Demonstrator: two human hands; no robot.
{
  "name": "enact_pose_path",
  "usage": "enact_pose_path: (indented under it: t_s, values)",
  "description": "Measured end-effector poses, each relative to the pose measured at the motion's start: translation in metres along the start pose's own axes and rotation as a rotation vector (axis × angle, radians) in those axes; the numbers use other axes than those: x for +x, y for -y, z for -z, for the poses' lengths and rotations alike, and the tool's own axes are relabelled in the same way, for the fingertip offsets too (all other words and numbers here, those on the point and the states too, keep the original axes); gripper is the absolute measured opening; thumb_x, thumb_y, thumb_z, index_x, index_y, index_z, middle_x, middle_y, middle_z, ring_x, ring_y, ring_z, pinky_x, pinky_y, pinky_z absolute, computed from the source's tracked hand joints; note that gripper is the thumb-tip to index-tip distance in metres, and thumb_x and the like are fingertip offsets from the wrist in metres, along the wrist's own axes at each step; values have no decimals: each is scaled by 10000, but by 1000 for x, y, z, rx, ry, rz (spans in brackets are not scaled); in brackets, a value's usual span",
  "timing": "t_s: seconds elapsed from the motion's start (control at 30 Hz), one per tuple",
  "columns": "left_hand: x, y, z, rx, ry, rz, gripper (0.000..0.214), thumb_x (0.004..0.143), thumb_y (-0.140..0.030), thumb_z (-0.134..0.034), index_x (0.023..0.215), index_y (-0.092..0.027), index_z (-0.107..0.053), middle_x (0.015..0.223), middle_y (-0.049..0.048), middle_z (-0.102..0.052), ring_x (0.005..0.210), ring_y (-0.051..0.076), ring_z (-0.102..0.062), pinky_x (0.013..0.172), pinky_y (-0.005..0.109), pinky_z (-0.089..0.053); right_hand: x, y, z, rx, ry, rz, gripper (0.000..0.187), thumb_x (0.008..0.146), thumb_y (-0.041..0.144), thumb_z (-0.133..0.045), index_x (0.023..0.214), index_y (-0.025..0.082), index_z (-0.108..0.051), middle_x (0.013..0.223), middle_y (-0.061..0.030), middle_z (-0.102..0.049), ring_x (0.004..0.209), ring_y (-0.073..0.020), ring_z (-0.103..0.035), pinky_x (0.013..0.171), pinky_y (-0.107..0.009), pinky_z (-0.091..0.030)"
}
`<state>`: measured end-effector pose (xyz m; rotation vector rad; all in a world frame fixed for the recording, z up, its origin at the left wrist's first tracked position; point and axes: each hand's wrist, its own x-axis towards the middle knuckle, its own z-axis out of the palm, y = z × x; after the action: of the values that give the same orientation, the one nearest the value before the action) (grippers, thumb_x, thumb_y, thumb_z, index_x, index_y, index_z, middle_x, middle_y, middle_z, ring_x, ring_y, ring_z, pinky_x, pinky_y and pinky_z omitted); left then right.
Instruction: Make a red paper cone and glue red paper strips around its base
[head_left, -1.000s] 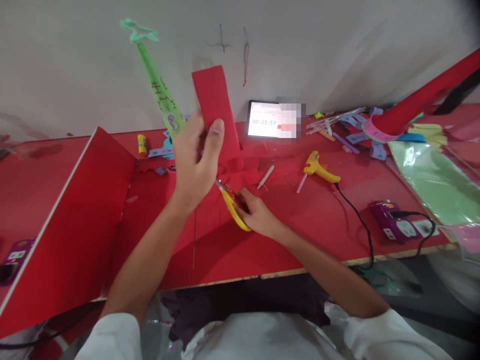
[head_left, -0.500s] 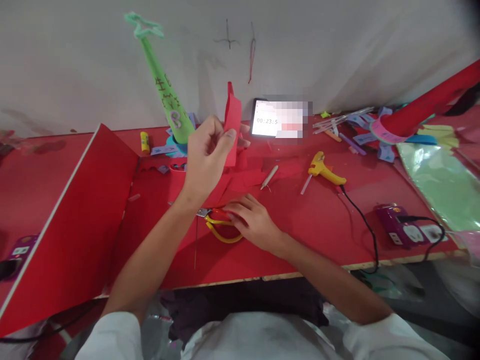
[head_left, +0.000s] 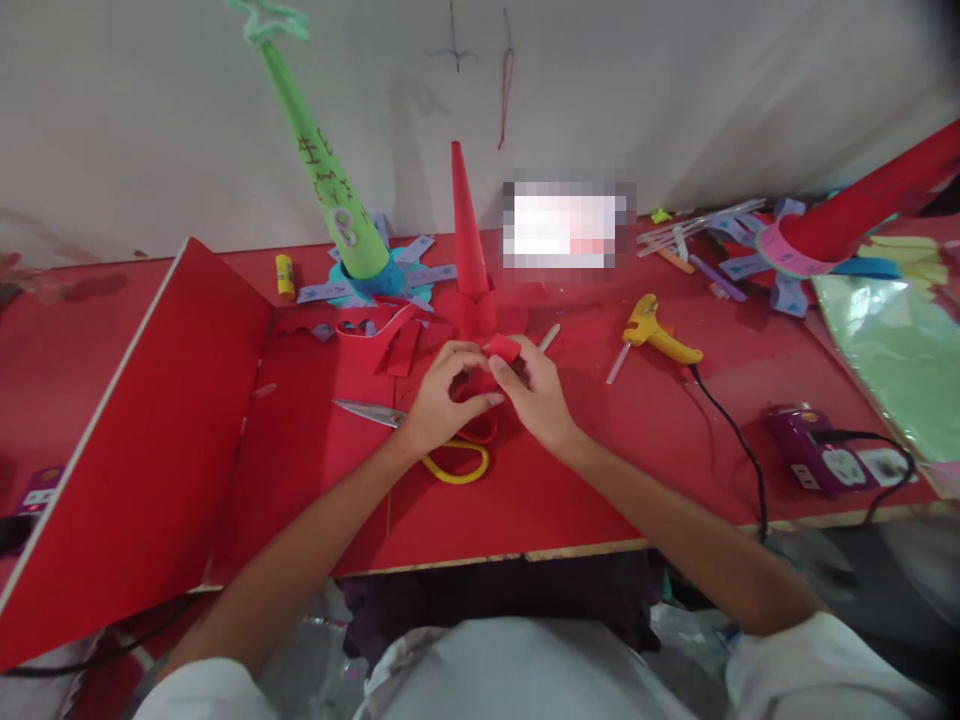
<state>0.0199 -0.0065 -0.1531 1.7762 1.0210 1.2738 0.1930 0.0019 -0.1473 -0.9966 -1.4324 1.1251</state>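
A small red paper strip (head_left: 504,347) is curled between my hands, above the table's middle. My right hand (head_left: 538,392) pinches it between thumb and fingers. My left hand (head_left: 444,398) is curved round its other side, fingertips on the red paper; part of the strip is hidden by the fingers. Scissors (head_left: 456,465) with yellow and red handles lie just under my left hand, blades pointing left. Behind my hands a slim red paper cone (head_left: 468,225) stands upright among red paper pieces (head_left: 397,350).
A green cone (head_left: 330,190) with a blue base stands back left, near a glue stick (head_left: 285,277). To the right lie a yellow glue gun (head_left: 660,335) with a black cord and a purple power strip (head_left: 814,450). A red board (head_left: 150,450) leans up at left.
My left hand has come down from mid-air with the red strip. My right hand has left the scissors and now grips the strip too. The red cone behind shows fully.
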Motion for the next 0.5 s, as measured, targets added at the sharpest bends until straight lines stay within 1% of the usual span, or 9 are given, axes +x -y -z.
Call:
enact_pose_path:
  t_s: [0.1, 0.17, 0.23, 0.3, 0.37, 0.5]
  values:
    - [-4, -4, -1, -71, 25, 34, 394, 941, -563, -765, 1129, -239, -645, 1096, 80, -655, 869, 178, -624, 803, 331, -559, 7, -7, 7, 5, 19, 1, 291, 976, 527, -663, 964, 237, -667, 879, -18, -681, 806, -186, -639, 771, -321, -522]
    - [-7, -7, -1, -111, -10, 69, 348, 1016, -544, -670, 1173, -240, -609, 1053, 72, -666, 841, 170, -631, 767, 312, -551, 7, -8, 12, 21, 29, -21, 289, 965, 522, -668, 953, 234, -671, 861, -18, -688, 791, -188, -644, 756, -321, -522]
    - [-10, -9, 0, -53, -68, 95, 313, 1056, -528, -606, 1173, -238, -612, 976, 57, -675, 829, 174, -639, 746, 307, -534, 5, -6, 15, 2, 24, -36, 286, 957, 521, -682, 972, 235, -676, 847, -16, -692, 777, -189, -644, 737, -319, -521]
    - [-11, -11, 1, 70, -82, 105, 298, 1059, -521, -598, 1119, -233, -648, 887, 36, -677, 755, 167, -622, 692, 303, -502, 0, -3, 16, -36, 13, -37, 285, 953, 522, -694, 981, 239, -675, 812, -5, -679, 749, -185, -635, 705, -309, -512]
    - [-12, -14, 2, 180, -43, 88, 284, 1042, -505, -617, 1010, -229, -675, 803, 16, -673, 658, 152, -577, 634, 298, -463, -4, 1, 17, -68, 9, -31, 285, 953, 523, -700, 979, 241, -670, 775, 6, -660, 718, -180, -622, 668, -297, -492]
    - [-10, -20, -1, 271, 29, 35, 266, 995, -432, -654, 831, -223, -652, 676, -14, -631, 563, 133, -516, 584, 286, -422, -7, 3, 17, -108, 37, -20, 308, 956, 547, -699, 958, 241, -666, 782, 0, -657, 710, -177, -600, 642, -294, -458]
